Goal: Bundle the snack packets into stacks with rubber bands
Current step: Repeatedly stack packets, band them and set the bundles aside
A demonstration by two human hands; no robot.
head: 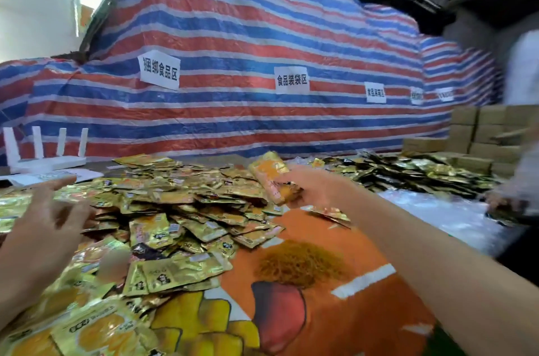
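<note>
Right hand (pixel 309 186) grip clamped on one thin packet stack (pixel 269 177), left hand (pixel 46 218) fingers apart, one uncountable packet heap (pixel 175 204)

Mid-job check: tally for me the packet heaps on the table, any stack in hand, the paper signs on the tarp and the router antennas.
Packet heaps: 2
Packet stack in the right hand: 1
Paper signs on the tarp: 5
Router antennas: 4
Total: 12

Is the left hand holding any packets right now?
No, the left hand is open with fingers spread and holds nothing; only the right hand grips packets.
</note>
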